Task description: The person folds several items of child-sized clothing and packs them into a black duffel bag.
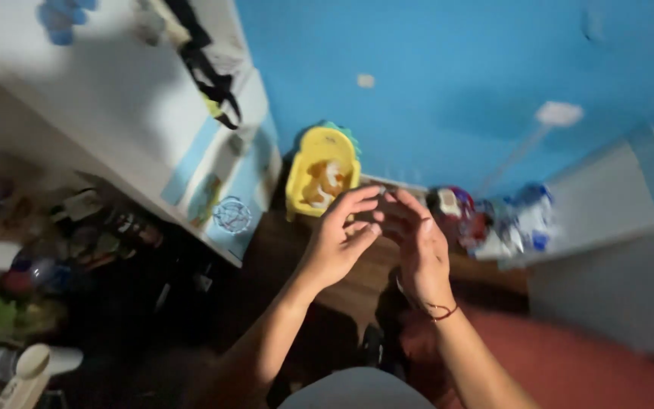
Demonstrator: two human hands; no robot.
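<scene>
1. A small dark object [378,214] sits between the fingertips of both hands, held up in front of the chest; its kind cannot be told.
2. The left hand [340,241] and the right hand [418,246] meet around it, each grip closed on it. A red wrist cord [439,310] circles the right wrist.
3. Behind the hands, a yellow toy seat [322,176] stands on the wooden floor [281,242] against the blue wall [448,68].
4. To the right lies a heap of blue-and-white packets [520,223]; to the left, a white cupboard [115,98] carries stickers.

Small dark object [378,216] between the hands, blurred, mostly hidden
</scene>
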